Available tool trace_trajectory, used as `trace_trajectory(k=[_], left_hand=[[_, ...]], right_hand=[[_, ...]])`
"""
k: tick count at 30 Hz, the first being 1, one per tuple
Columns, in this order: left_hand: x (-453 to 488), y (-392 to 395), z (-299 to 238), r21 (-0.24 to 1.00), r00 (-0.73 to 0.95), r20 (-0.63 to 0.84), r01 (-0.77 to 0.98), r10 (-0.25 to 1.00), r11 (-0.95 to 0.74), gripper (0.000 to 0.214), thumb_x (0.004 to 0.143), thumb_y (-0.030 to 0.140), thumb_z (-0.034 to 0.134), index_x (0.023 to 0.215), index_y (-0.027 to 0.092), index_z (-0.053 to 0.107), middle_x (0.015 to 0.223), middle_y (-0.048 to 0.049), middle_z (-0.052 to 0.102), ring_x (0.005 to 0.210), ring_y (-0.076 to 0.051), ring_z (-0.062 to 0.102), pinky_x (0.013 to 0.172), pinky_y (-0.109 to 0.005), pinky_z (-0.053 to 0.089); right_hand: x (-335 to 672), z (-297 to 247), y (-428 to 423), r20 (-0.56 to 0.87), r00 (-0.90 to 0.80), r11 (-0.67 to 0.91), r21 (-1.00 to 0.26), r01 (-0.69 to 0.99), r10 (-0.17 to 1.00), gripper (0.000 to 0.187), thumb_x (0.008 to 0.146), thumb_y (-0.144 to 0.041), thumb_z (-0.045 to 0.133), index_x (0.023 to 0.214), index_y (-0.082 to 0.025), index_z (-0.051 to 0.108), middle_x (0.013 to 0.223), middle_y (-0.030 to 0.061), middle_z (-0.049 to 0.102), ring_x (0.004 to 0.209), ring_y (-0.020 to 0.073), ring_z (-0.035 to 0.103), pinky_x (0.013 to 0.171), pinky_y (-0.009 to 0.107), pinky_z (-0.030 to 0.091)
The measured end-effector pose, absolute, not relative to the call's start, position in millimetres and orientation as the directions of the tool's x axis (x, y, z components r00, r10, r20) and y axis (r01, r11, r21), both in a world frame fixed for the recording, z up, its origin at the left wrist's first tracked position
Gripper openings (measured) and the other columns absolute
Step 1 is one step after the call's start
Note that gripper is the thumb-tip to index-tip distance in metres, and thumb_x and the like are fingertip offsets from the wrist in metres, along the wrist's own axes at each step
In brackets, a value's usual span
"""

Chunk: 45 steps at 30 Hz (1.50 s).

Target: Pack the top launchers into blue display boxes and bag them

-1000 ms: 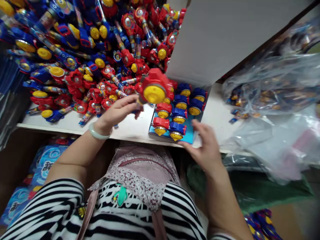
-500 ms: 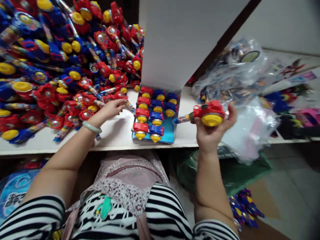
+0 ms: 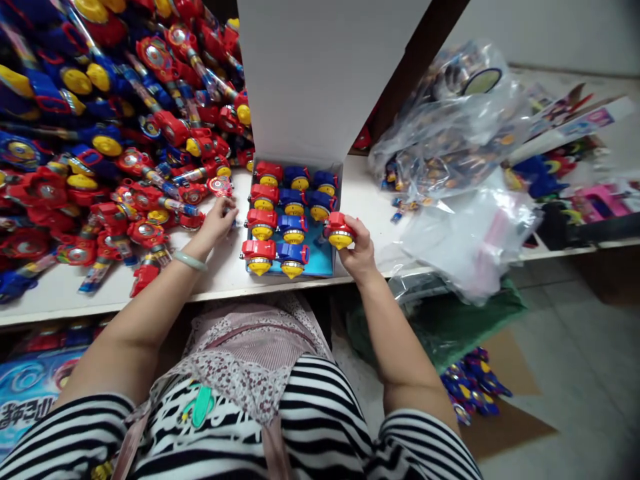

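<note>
My right hand [image 3: 359, 252] grips a red spinning-top toy [image 3: 340, 230] with a yellow tip, over the right side of the display box [image 3: 320, 257]. Its tube end is mostly hidden. In the box, red toys [image 3: 263, 223] fill the left column and blue toys [image 3: 293, 228] the middle one, with two more blue ones at the back right. Blue box floor shows at the front right. My left hand [image 3: 220, 220] is just left of the box with fingers curled, near a red toy [image 3: 221, 187]; what they pinch, if anything, is unclear.
A large heap of red and blue toys [image 3: 145, 180] covers the table's left. The box's tall white lid [image 3: 320, 80] stands up behind. Clear plastic bags [image 3: 450, 147] lie to the right. A green bag [image 3: 450, 320] hangs below the table edge.
My right hand has moved left with the red spinning-top toy, from beside the box to over its right side. My left hand stays near the box's left side, fingers still curled.
</note>
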<state>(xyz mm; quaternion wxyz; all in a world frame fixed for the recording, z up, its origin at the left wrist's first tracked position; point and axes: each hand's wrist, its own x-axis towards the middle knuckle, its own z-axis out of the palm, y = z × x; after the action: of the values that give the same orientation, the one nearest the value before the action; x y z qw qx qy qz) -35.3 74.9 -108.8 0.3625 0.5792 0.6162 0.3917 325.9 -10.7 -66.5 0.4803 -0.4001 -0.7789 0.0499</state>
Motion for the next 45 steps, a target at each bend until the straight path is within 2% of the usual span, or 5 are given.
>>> trace_trajectory(k=[10, 15, 21, 30, 45], left_hand=[[-52, 16, -41, 0.946, 0.035, 0.111, -0.311, 0.993, -0.094, 0.066, 0.077, 0.031, 0.075, 0.137, 0.033, 0.044, 0.079, -0.0005, 0.068, 0.043, -0.007, 0.045, 0.038, -0.019, 0.029], [-35, -2, -4, 0.909, 0.167, 0.142, -0.412, 0.976, -0.062, 0.048, 0.079, 0.051, 0.078, 0.110, 0.021, 0.057, 0.068, 0.0007, 0.065, 0.035, -0.005, 0.041, 0.033, -0.016, 0.026], [25, -17, 29, 0.854, 0.469, 0.196, -0.513, 0.861, 0.085, 0.047, 0.087, 0.062, 0.066, 0.092, 0.016, 0.057, 0.068, -0.0023, 0.068, 0.031, -0.005, 0.042, 0.031, -0.016, 0.026], [41, -44, 35, 0.983, 0.591, 0.181, -0.081, 0.786, -0.165, 0.048, 0.096, 0.061, 0.052, 0.110, 0.018, 0.066, 0.094, -0.0097, 0.072, 0.072, -0.017, 0.067, 0.067, -0.030, 0.057], [17, -16, -10, 0.410, 0.587, 0.510, 0.476, 0.628, -0.778, 0.026, 0.093, 0.042, 0.063, 0.109, 0.023, 0.071, 0.109, -0.0103, 0.069, 0.103, -0.027, 0.060, 0.094, -0.046, 0.048]], right_hand=[[328, -74, 5, 0.460, -0.319, 0.552, -0.574, 0.605, 0.829, 0.051, 0.090, -0.028, 0.056, 0.141, -0.028, 0.049, 0.131, 0.0102, 0.065, 0.116, 0.0270, 0.065, 0.102, 0.047, 0.053], [331, -38, -15, 0.442, -0.280, 0.456, -0.365, 0.812, 0.852, 0.072, 0.085, -0.047, 0.069, 0.149, -0.026, 0.045, 0.138, 0.0179, 0.055, 0.128, 0.0405, 0.055, 0.106, 0.067, 0.043], [265, 42, -35, 0.545, -0.244, 0.589, -0.651, 0.480, 0.802, 0.098, 0.086, -0.060, 0.067, 0.161, -0.038, 0.007, 0.144, 0.0098, 0.054, 0.124, 0.0272, 0.061, 0.099, 0.047, 0.057], [265, 31, -58, 0.667, 0.051, 0.509, -0.613, 0.605, 0.743, 0.077, 0.096, -0.056, 0.052, 0.158, -0.035, 0.011, 0.152, 0.0137, 0.039, 0.135, 0.0304, 0.055, 0.105, 0.049, 0.056], [310, -83, -66, 0.517, -0.262, 0.566, -0.613, 0.552, 0.815, 0.048, 0.092, -0.029, 0.057, 0.138, -0.031, 0.044, 0.119, 0.0083, 0.065, 0.106, 0.0239, 0.069, 0.092, 0.043, 0.059]])
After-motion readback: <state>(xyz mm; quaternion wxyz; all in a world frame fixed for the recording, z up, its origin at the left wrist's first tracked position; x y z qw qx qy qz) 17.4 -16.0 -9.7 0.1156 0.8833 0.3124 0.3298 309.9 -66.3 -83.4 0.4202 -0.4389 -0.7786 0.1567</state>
